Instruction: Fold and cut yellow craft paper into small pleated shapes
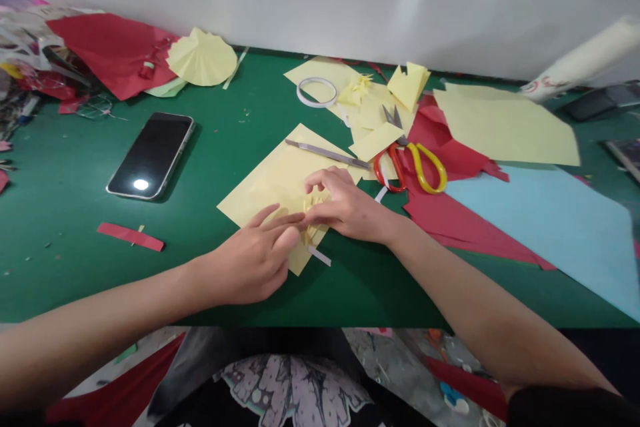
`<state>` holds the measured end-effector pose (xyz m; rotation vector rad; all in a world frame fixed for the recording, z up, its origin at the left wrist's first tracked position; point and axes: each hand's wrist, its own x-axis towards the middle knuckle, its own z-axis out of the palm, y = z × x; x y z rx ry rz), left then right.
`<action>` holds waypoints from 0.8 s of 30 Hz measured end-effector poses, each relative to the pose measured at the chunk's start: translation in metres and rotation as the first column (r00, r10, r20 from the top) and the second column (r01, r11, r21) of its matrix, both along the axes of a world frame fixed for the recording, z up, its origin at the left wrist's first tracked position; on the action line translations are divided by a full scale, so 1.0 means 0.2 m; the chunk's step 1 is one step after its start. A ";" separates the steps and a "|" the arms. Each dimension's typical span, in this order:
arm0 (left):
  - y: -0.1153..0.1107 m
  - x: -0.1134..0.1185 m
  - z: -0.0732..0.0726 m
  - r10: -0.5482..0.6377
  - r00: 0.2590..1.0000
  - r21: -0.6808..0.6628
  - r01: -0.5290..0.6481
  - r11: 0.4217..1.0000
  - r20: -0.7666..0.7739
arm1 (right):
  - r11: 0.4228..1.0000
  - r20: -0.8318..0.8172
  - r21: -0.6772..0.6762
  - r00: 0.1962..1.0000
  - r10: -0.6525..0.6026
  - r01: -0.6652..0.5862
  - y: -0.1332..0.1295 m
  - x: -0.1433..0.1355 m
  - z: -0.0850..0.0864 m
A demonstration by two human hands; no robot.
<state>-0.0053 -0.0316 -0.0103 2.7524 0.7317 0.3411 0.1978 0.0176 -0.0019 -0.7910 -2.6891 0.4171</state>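
Observation:
My left hand (257, 257) and my right hand (345, 207) meet over a yellow paper sheet (270, 177) on the green table. Between their fingertips is a small yellow paper piece with thin cut strips (311, 235), partly hidden by the fingers. The right thumb and index finger close on it. My left thumb and middle finger press at its left side, with the index finger lifted. A short white strip (320, 257) sticks out below the fingers. Across the sheet's upper part lies a slim metal tool (327, 152), perhaps tweezers.
Scissors with red and yellow handles (420, 163) rest among paper scraps at right. A tape roll (317, 92) lies behind the sheet. Blue paper (555, 213) covers the right side. To the left are a phone (153, 155), a red strip (131, 236) and a pleated yellow paper fan (203, 59).

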 end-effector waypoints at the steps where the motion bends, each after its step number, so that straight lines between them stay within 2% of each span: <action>1: 0.02 -0.01 0.00 0.007 1.000 -0.026 -0.007 1.000 0.014 | 1.000 0.000 0.001 1.000 0.008 -0.008 0.00 0.00 0.00; 10: 0.14 -0.03 0.01 0.020 0.997 -0.113 -0.011 0.994 0.078 | 0.996 0.060 0.027 0.995 0.079 -0.081 0.00 -0.02 -0.01; 17: 0.14 -0.03 0.01 0.005 0.999 -0.038 -0.004 0.999 0.039 | 0.981 0.106 -0.005 0.976 0.192 -0.193 0.02 -0.04 0.02; 24: 0.14 -0.03 0.00 -0.006 0.999 -0.023 0.007 1.000 0.041 | 0.979 0.128 -0.002 0.971 0.203 -0.204 0.01 -0.05 0.02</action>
